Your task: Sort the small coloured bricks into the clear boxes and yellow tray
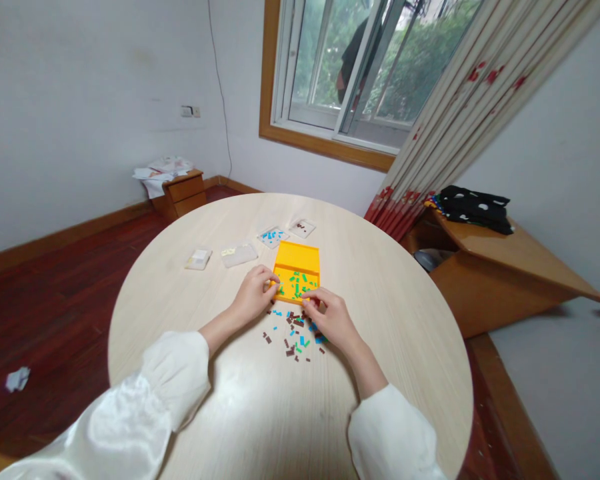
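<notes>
A yellow box (298, 253) lies with its lid folded back on the round table, and small green bricks (297, 288) are scattered inside it. My left hand (255, 293) closes thumb and fingers at the box's left edge. At the front right corner of the box, my right hand (333, 317) holds its thumb and index finger pinched together; whatever sits between them is too small to make out. Loose brown bricks (290, 350) lie on the table in front of the box, mixed with blue and green ones, some partly hidden beneath my right hand.
Behind the box stand a clear tray of blue bricks (273, 236) and a clear tray with a few brown bricks (303, 228). Further left are another clear tray (240, 255) and a small clear case (199, 259). The pale round table (390, 287) has a curved edge.
</notes>
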Action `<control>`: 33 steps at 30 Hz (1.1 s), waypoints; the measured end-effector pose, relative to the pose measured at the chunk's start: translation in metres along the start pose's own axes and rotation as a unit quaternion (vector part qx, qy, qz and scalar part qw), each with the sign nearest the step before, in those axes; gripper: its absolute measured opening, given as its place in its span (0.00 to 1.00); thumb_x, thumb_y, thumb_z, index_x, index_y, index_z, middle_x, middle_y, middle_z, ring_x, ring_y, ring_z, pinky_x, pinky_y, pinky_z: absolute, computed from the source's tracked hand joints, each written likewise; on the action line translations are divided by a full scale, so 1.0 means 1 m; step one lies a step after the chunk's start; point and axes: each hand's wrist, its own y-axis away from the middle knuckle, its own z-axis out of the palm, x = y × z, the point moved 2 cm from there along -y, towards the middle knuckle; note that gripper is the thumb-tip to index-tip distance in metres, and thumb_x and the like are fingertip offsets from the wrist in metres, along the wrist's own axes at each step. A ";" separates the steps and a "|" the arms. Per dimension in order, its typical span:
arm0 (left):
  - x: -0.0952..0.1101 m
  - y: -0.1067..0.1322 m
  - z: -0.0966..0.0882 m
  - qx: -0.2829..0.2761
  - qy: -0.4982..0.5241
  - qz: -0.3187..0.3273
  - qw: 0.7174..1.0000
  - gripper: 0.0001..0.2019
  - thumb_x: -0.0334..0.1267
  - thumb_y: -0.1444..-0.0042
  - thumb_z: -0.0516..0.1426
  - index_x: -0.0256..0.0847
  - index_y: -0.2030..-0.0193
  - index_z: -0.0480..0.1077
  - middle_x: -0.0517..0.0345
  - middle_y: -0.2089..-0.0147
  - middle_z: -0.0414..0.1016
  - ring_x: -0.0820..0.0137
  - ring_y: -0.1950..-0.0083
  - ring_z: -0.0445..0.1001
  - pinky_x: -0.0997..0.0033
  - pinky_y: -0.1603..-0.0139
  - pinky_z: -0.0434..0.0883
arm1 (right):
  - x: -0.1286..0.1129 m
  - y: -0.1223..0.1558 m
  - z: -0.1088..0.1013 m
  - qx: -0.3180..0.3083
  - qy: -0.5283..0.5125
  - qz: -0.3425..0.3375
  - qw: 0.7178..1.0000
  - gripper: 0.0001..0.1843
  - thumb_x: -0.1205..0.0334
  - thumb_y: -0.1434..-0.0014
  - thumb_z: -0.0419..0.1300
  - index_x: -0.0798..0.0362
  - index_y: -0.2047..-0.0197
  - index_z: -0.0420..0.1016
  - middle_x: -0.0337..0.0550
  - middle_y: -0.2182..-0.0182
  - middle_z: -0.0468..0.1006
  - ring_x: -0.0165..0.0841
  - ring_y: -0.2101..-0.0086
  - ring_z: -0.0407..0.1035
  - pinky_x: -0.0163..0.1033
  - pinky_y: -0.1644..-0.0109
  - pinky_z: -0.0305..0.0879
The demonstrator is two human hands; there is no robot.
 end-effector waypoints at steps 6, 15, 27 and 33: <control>-0.007 0.000 0.003 -0.003 -0.011 -0.004 1.000 0.08 0.31 0.48 0.56 0.39 0.61 0.73 0.56 0.65 0.67 0.67 0.59 0.68 0.65 0.55 0.67 | -0.008 0.005 0.004 -0.127 0.068 -0.022 0.989 0.08 0.72 0.49 0.56 0.52 0.75 0.73 0.38 0.75 0.73 0.29 0.73 0.65 0.34 0.68 0.61; -0.001 0.001 0.003 -0.028 -0.022 0.002 0.999 0.06 0.30 0.46 0.54 0.38 0.64 0.72 0.55 0.64 0.68 0.67 0.60 0.68 0.65 0.56 0.67 | -0.010 0.005 0.005 -0.156 0.118 -0.009 0.981 0.09 0.74 0.50 0.56 0.52 0.75 0.74 0.41 0.74 0.75 0.31 0.72 0.67 0.35 0.66 0.61; 0.006 0.006 0.002 -0.037 0.002 0.047 0.998 0.05 0.30 0.47 0.55 0.37 0.64 0.72 0.55 0.65 0.69 0.67 0.60 0.68 0.67 0.57 0.66 | -0.008 0.007 0.003 -0.184 0.117 0.002 0.976 0.09 0.73 0.45 0.54 0.55 0.73 0.72 0.42 0.72 0.75 0.31 0.69 0.67 0.35 0.63 0.60; 0.010 0.005 0.001 -0.034 0.011 0.057 0.998 0.05 0.29 0.47 0.54 0.37 0.65 0.71 0.54 0.66 0.69 0.67 0.61 0.68 0.67 0.58 0.67 | -0.005 0.005 0.002 -0.127 0.033 0.020 0.991 0.09 0.68 0.42 0.51 0.54 0.70 0.71 0.41 0.71 0.75 0.31 0.69 0.68 0.35 0.64 0.62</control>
